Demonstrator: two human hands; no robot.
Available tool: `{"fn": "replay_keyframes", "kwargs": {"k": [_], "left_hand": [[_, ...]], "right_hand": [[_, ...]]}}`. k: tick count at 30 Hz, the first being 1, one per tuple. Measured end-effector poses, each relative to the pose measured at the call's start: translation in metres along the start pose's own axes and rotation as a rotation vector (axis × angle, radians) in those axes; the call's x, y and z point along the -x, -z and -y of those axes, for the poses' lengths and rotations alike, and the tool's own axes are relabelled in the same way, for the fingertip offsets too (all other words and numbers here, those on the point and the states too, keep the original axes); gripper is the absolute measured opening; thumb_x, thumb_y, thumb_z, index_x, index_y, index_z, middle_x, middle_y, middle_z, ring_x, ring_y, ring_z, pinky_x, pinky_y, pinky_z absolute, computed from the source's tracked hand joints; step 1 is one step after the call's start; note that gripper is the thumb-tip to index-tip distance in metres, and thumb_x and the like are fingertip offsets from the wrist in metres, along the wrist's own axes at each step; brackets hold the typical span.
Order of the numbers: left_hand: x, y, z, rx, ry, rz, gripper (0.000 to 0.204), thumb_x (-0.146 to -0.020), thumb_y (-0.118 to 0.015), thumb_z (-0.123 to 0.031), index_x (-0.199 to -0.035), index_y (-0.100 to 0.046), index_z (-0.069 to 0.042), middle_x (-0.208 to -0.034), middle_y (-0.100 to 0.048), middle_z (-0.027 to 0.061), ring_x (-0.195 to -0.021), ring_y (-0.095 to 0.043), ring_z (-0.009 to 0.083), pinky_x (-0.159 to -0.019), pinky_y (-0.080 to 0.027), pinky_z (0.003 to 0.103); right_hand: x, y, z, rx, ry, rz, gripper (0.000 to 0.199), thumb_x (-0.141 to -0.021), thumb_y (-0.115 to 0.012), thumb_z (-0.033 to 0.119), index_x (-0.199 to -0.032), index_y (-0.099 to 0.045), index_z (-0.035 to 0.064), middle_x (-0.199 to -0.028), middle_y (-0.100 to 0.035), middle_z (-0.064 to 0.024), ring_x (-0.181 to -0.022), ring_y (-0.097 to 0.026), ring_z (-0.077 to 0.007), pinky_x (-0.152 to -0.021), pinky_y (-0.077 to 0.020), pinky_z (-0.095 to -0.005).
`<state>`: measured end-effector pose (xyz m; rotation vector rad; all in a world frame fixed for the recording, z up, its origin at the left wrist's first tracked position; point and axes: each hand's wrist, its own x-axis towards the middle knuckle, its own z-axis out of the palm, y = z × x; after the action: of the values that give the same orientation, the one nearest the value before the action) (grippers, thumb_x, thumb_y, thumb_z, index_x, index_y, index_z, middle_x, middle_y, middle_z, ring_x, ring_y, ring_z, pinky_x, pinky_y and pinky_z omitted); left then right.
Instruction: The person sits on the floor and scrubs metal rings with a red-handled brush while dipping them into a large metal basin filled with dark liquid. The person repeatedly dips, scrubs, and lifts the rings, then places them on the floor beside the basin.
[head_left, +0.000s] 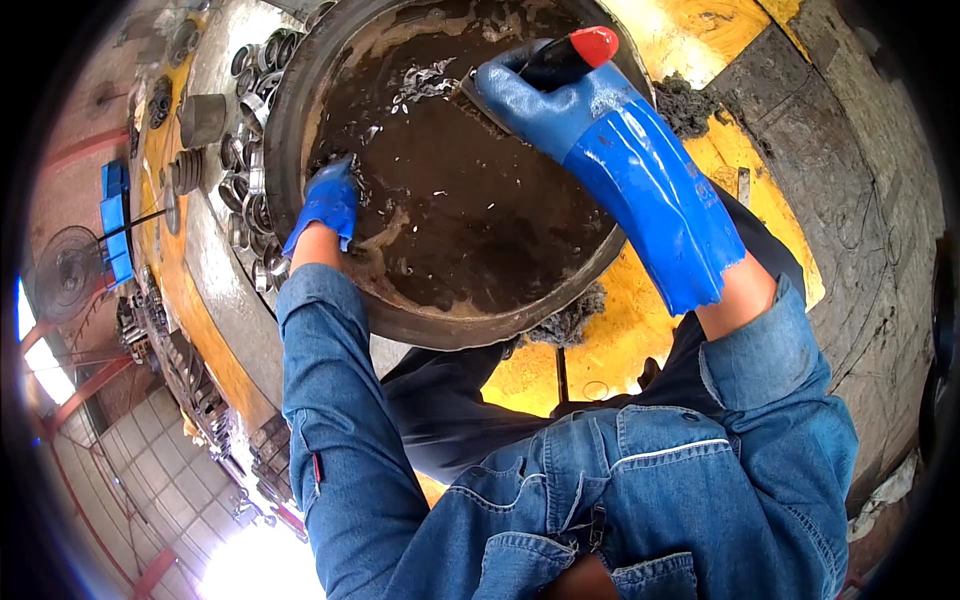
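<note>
One wide round basin (330,60) fills the upper middle of the frame, holding dark oily liquid (470,200) with pale scraps afloat. At its upper right, the right hand (545,95) is closed around a red-tipped black tool (570,55). The left hand (328,203), fingers curled, dips into the liquid at the basin's left edge; what it grips cannot be told. Metal rings (245,180) lie on the surface left of the basin
</note>
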<state>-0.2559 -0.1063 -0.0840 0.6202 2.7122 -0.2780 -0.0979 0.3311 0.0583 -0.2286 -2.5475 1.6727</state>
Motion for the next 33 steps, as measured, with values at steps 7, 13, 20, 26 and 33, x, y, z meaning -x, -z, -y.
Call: {"fn": "replay_keyframes", "kwargs": {"k": [7,13,20,26,33], "left_hand": [[-0.031,0.024,-0.067,-0.245,0.055,0.329,0.029,-0.092,-0.064,-0.01,-0.117,-0.074,-0.001,-0.122,-0.072,0.0248,-0.116,-0.068,0.0441,-0.095,-0.057,0.05],[-0.028,-0.032,-0.006,-0.218,0.127,0.074,0.026,-0.085,-0.073,-0.008,-0.11,-0.077,-0.002,-0.119,-0.074,0.0238,-0.113,-0.071,0.0409,-0.092,-0.059,0.048],[-0.023,-0.041,0.025,-0.28,-0.131,0.13,0.025,-0.089,-0.07,-0.007,-0.113,-0.077,-0.004,-0.119,-0.074,0.0224,-0.111,-0.072,0.0394,-0.09,-0.059,0.047],[0.015,-0.018,0.014,-0.129,0.015,0.093,0.032,-0.104,-0.051,-0.029,-0.12,-0.074,-0.013,-0.115,-0.077,0.014,-0.102,-0.075,0.0329,-0.089,-0.059,0.044],[0.054,0.046,-0.039,0.346,0.305,0.256,0.041,-0.091,-0.066,-0.032,-0.119,-0.073,-0.004,-0.111,-0.077,0.0174,-0.1,-0.073,0.0304,-0.087,-0.057,0.04]], "right_hand": [[0.003,-0.005,-0.015,-0.015,-0.119,0.034,0.036,-0.094,-0.069,0.045,-0.103,-0.076,0.0108,-0.096,-0.077,-0.0149,-0.094,-0.074,-0.0332,-0.085,-0.0592,-0.0428],[0.005,-0.022,-0.012,-0.011,-0.085,0.058,0.03,-0.095,-0.074,0.035,-0.109,-0.077,0.0081,-0.093,-0.077,-0.0088,-0.089,-0.073,-0.0177,-0.083,-0.0582,-0.0346],[0.008,-0.026,-0.027,-0.242,-0.129,0.045,0.03,-0.094,-0.077,0.033,-0.11,-0.078,0.0071,-0.092,-0.078,-0.0076,-0.088,-0.074,-0.0149,-0.083,-0.0591,-0.0327],[0.008,-0.019,-0.012,-0.11,-0.141,0.045,0.031,-0.093,-0.077,0.036,-0.106,-0.08,0.0084,-0.092,-0.079,-0.0096,-0.088,-0.076,-0.0196,-0.084,-0.0595,-0.0338],[0.005,-0.023,-0.015,-0.057,-0.13,0.041,0.034,-0.092,-0.077,0.039,-0.105,-0.079,0.0083,-0.093,-0.079,-0.0115,-0.088,-0.077,-0.0238,-0.084,-0.0591,-0.0358]]}}
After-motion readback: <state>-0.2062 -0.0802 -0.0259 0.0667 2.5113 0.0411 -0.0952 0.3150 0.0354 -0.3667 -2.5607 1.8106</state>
